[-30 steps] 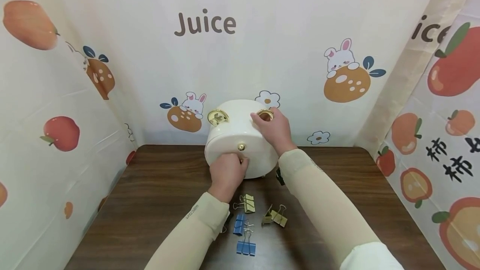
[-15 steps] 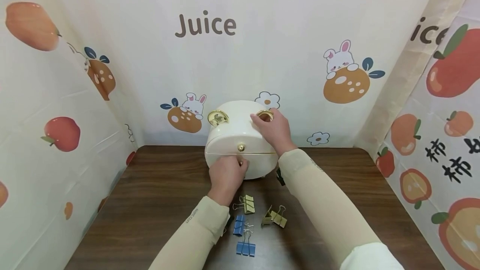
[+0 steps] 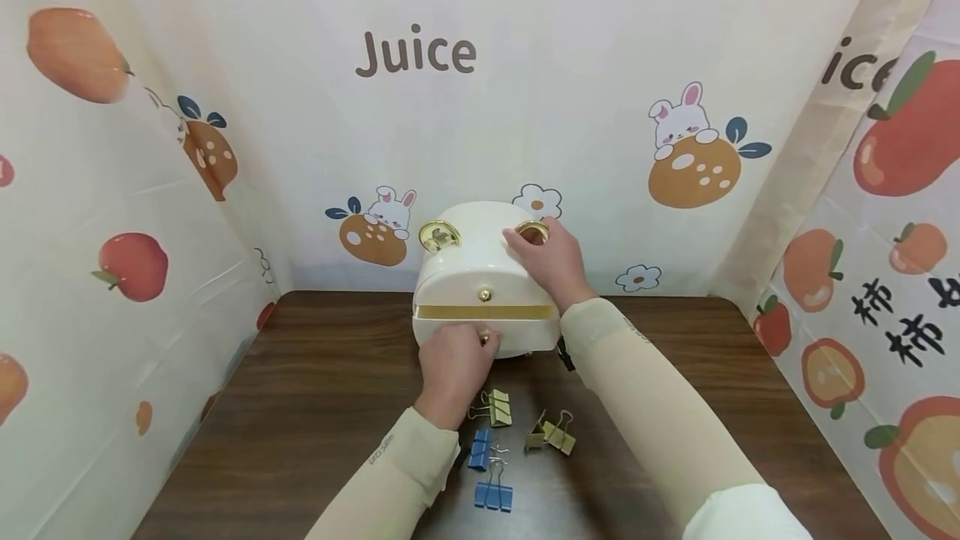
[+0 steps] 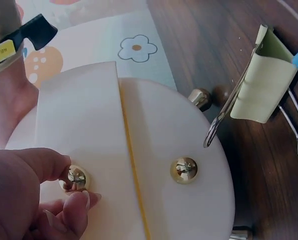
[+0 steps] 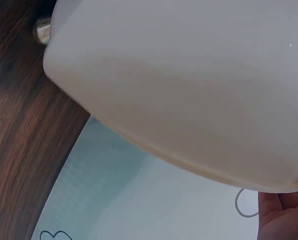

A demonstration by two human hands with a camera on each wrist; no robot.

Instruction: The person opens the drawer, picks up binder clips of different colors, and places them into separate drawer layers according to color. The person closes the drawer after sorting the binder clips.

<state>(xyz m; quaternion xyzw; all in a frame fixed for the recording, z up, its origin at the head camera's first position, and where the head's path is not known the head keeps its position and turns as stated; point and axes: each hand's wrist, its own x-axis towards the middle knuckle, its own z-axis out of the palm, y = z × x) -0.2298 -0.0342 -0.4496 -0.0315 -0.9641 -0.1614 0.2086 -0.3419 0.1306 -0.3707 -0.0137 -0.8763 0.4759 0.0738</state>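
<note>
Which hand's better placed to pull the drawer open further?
Left, most likely. The left hand pinches the gold knob on the partly open drawer; the right hand grips the gold ear on the white box, off the drawer.

Fruit-printed backdrop (image 3: pixel 562 65) — dark wooden table (image 3: pixel 322 390)

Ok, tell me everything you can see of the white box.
The white box is rounded, glossy and plastic-looking, with two gold ear-like pieces on top, gold knobs down its front and small gold feet. It stands upright on the brown table. The drawer below the top knob is partly open, contents out of sight. The left hand pinches that drawer's knob; the right hand grips the right ear-like piece.
</note>
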